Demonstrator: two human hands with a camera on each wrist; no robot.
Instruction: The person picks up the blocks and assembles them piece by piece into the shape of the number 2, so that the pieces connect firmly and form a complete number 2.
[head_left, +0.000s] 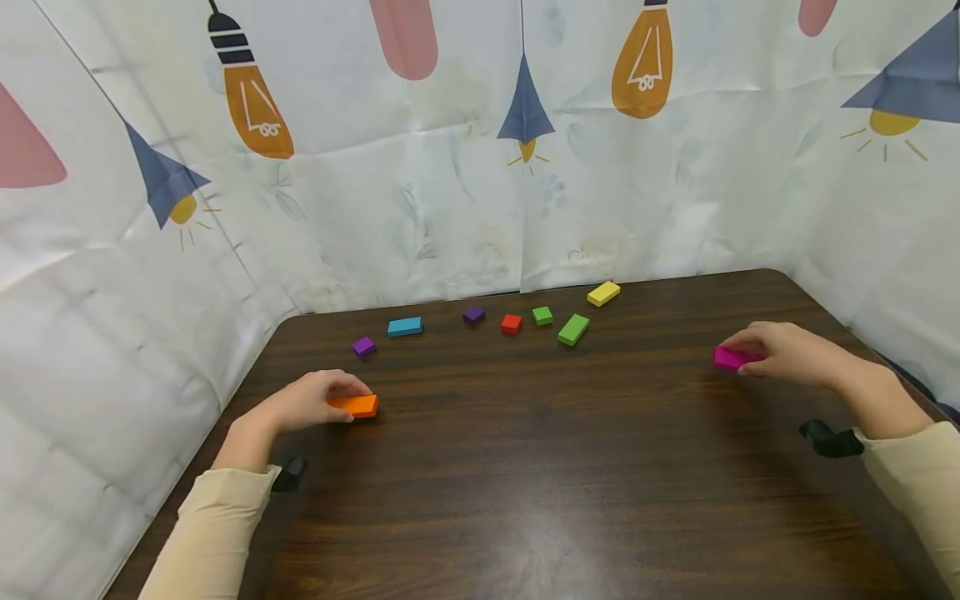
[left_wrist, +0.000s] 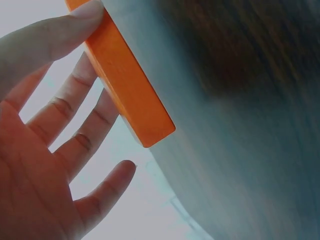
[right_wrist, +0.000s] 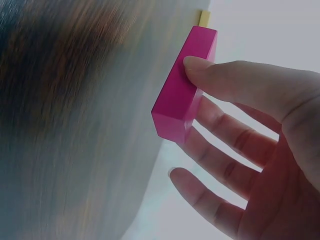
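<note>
Backing the brown table (head_left: 540, 483), lamp-printed cloth (head_left: 450, 208)

White cloth (head_left: 465, 242) (lamp motifs (head_left: 525, 108)) behind brown table (head_left: 525, 450)

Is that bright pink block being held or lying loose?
Held: the right hand pinches the pink block, with the thumb pressed on one face and fingers behind it.

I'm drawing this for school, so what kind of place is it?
Probably an indoor play corner: lamp-patterned cloth behind a brown table, with an orange block and a pink block.
</note>
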